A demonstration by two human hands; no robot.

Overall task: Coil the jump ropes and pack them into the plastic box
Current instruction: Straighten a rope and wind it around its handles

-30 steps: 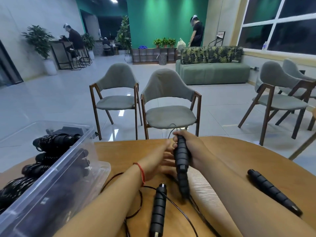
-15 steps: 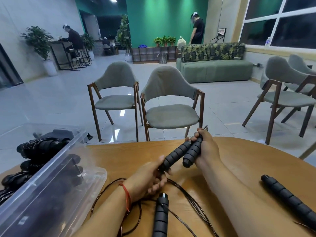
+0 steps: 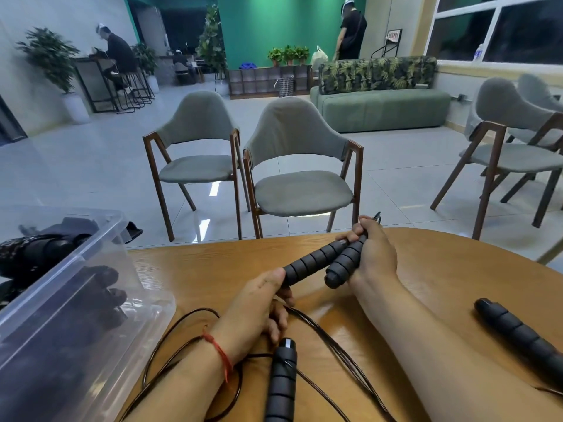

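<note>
— What's nearest?
— A spare handle (image 3: 280, 382) on the table (image 3: 426, 269), amid loose cord (image 3: 338, 350). The left hand (image 3: 256, 312) pinches one of the paired handles (image 3: 315, 259) by its near end.
— And the right hand (image 3: 376, 257)?
— Curled round both far ends. Plastic box (image 3: 76, 345) at left, chairs (image 3: 292, 159) beyond.

The plastic box (image 3: 76, 303) runs off the left and bottom edges, its ropes (image 3: 39, 251) blurred behind the wall. The right hand (image 3: 376, 254) covers the held handles' (image 3: 316, 259) far ends. The bottom edge cuts the lower-centre handle (image 3: 281, 388).
</note>
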